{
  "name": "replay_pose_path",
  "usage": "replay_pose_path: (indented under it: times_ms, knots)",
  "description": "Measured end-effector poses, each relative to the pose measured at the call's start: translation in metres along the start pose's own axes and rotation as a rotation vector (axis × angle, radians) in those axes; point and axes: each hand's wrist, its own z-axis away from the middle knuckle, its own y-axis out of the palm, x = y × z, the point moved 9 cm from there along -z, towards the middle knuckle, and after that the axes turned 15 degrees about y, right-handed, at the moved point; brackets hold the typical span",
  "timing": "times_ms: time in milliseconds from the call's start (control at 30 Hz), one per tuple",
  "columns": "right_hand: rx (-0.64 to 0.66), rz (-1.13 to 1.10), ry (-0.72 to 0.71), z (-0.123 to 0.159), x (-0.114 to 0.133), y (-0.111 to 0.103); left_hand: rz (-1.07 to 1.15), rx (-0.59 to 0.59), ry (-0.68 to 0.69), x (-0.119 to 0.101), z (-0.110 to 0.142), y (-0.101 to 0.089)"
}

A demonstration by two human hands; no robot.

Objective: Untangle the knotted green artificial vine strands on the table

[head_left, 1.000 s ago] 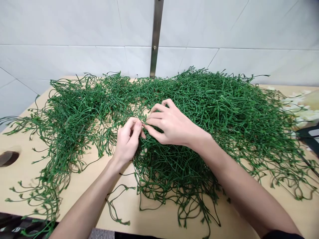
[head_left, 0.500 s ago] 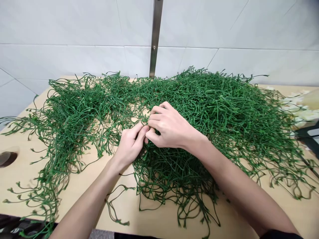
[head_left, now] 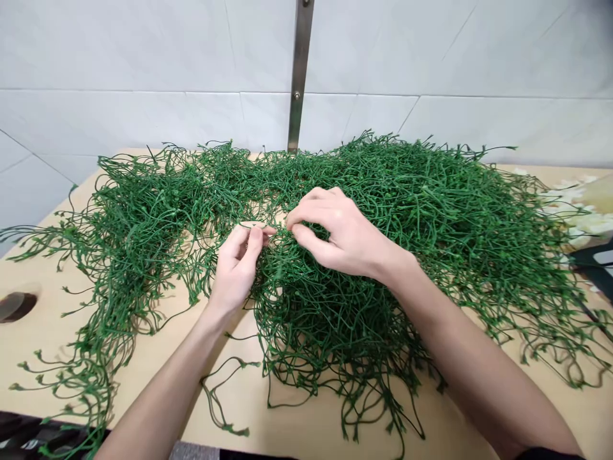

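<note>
A big tangled heap of green plastic stems (head_left: 431, 217) covers most of the light wooden table (head_left: 48, 326). My left hand (head_left: 237, 265) is at the heap's middle, its thumb and fingers pinched on a thin green stem. My right hand (head_left: 342, 233) sits just to the right of it, fingers curled and pinching the same bunch of stems. The fingertips of both hands almost touch. A clump of stems (head_left: 330, 326) hangs down below the hands toward the table's near edge.
A white tiled wall with a vertical metal strip (head_left: 299, 70) rises behind the table. A dark round hole (head_left: 16, 305) is in the tabletop at the left. Pale flower pieces (head_left: 582, 214) and a dark object (head_left: 596, 265) lie at the right edge.
Both hands have lifted slightly and moved a little apart, pulling the pinched stems up; the clump beneath them has risen with them.
</note>
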Motion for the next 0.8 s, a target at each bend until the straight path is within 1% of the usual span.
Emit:
replay_pose_path:
  times_ms: [100, 167, 267, 367, 467, 600, 667, 733, 800]
  knots:
    - [0.104, -0.059, 0.057, 0.001, 0.005, 0.012, -0.138, 0.004, 0.119, -0.014, -0.002, -0.002]
    - [0.159, -0.088, 0.086, 0.001, 0.006, 0.021, -0.166, -0.012, 0.161, -0.021, -0.003, -0.004]
    - [0.224, -0.183, 0.076, 0.0, 0.005, 0.029, -0.126, -0.016, 0.173, -0.024, -0.003, -0.003]
    - [0.244, -0.233, 0.044, -0.001, 0.005, 0.029, -0.08, -0.036, 0.165, -0.024, -0.002, -0.004]
    - [0.236, -0.193, 0.051, -0.001, 0.003, 0.027, -0.077, -0.013, 0.153, -0.024, -0.003, -0.003]
    - [0.207, -0.117, 0.082, 0.0, 0.003, 0.023, -0.152, 0.046, 0.223, -0.029, -0.007, -0.003]
    - [0.158, -0.06, 0.098, 0.0, 0.002, 0.018, -0.189, 0.075, 0.242, -0.03, -0.008, -0.004]
    - [0.086, -0.001, 0.08, 0.001, 0.002, 0.012, -0.188, 0.118, 0.221, -0.026, -0.009, -0.003]
    - [0.055, 0.004, 0.027, 0.001, 0.005, 0.009, -0.15, 0.15, 0.177, -0.022, -0.008, -0.001]
